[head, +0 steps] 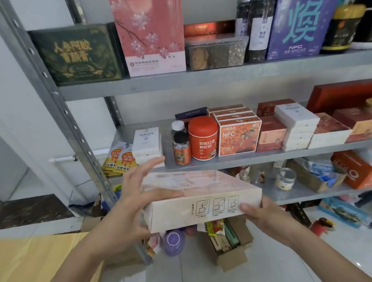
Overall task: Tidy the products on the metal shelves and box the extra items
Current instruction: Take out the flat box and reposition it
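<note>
Grey metal shelves (220, 77) stand against a pale wall, with white floor tiles (281, 267) below. A person holds a long pale box (199, 198) in the air in front of the middle shelf's edge, one hand at each end. Its near side (printed with three small pictograms) faces the camera.

The left hand (128, 213) grips the left end: the thumb lies across the top, the lower fingers curl under, and the upper fingers stretch loosely toward the shelf. The right hand (261, 215) grips the right end, thumb on the near face, its fingers hidden behind the box.

Directly below, an open cardboard carton (231, 258) of mixed packets sits on the floor. On the middle shelf a red canister (203, 139) stands right of a stack of white boxes (146, 144), with orange sachets (119, 161) at the far left. The top shelf carries a dark green box (78, 54), a pink box (148, 29) and a purple box (300, 20).
</note>
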`<state>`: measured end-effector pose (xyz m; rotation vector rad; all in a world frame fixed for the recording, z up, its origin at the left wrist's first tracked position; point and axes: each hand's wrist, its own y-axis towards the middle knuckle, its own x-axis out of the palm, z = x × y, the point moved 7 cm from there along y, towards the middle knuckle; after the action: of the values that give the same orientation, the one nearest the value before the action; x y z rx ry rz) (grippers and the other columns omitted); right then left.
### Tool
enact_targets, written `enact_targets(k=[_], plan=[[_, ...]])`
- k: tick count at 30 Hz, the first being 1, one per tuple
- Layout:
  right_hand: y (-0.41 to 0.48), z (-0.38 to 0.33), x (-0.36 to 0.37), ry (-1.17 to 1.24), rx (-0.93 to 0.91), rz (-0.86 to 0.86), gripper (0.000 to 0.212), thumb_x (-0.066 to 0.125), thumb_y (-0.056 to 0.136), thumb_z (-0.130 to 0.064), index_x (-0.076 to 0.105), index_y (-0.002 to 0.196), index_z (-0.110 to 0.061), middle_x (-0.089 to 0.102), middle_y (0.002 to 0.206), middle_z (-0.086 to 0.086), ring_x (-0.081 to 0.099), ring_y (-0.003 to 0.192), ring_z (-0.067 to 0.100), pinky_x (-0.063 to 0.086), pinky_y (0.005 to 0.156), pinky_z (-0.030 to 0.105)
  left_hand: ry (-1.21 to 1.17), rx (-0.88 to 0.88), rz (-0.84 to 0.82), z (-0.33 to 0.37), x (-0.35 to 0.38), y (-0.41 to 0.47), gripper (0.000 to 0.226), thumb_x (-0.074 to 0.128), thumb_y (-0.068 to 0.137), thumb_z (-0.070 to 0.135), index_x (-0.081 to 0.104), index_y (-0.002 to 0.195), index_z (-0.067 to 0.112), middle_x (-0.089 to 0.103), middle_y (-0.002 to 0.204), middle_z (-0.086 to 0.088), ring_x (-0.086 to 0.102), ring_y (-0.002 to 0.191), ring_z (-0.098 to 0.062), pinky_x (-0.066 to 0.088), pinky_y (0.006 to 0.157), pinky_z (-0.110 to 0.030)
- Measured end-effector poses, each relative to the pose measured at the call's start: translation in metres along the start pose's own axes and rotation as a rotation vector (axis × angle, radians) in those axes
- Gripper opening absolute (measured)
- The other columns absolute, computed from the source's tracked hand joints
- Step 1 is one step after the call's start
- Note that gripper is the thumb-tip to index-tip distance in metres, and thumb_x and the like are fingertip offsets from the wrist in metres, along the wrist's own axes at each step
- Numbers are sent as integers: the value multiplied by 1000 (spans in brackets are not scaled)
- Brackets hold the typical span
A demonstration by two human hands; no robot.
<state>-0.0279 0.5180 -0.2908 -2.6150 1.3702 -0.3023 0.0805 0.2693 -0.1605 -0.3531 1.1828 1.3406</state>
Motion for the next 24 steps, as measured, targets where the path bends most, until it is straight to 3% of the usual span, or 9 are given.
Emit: enact_targets(k=[2,5,8,11,13,15,17,21,24], plan=[[10,-12,5,-60,-72,61,70,85,68,-43,50,127,-29,70,117,-11,65,105,4,54,74,17,120,-98,155,-8,-14,-10,62,78,65,52,53,121,59,16,153,5,15,139,-19,25,107,-44],[24,-25,16,-81,-180,132,59,76,68,-42,52,121,-39,68,116,-20,62,104,-5,51,72,10,169,-350,340,-27,-20,-26,89,87,66,25,40,135,58,22,137,1,29,121,-11,40,105,-43],[43,-34,33,-118,-257,154,66,76,64,-48,50,124,-39,66,114,-24,60,106,-7,50,73,8,-54,-534,451,-55,-20,-33,90,75,80,10,26,148,43,35,132,2,35,110,12,36,101,-17],[67,-49,46,-159,-322,178,70,77,65,-39,46,128,-35,66,110,-30,59,104,-11,50,72,8,-269,-581,477,-82,-17,-32,88,75,79,0,30,139,45,39,134,-1,35,123,0,37,101,-11],[85,-62,56,-211,-352,169,72,75,67,-32,44,132,-30,65,110,-31,59,105,-12,50,72,8,-422,-615,482,-100,-15,-30,83,79,78,9,33,136,47,37,138,5,39,126,-2,40,91,-3],[104,-75,66,-244,-377,157,74,76,70,-28,42,136,-30,65,113,-29,59,107,-9,51,75,10,-505,-629,518,-117,-20,-26,75,73,77,33,36,142,39,39,141,7,41,129,-5,44,97,-15],[122,-87,75,-291,-420,153,71,76,74,-23,40,133,-39,63,114,-32,58,107,-12,49,76,7,-541,-620,560,-136,-28,-20,75,65,77,42,36,146,32,42,140,4,45,129,-7,45,105,-32],[159,-107,85,-339,-472,200,72,77,78,-11,39,123,-52,62,110,-33,55,101,-20,49,74,5,-610,-551,590,-174,-40,0,57,67,83,30,44,135,37,51,134,4,53,119,-1,52,97,-26],[186,-126,94,-394,-527,202,69,77,78,-3,45,125,-42,61,118,-20,58,105,-13,49,77,7,-623,-585,592,-207,-43,14,46,65,91,20,47,129,37,59,128,4,57,117,-9,53,87,-21]])
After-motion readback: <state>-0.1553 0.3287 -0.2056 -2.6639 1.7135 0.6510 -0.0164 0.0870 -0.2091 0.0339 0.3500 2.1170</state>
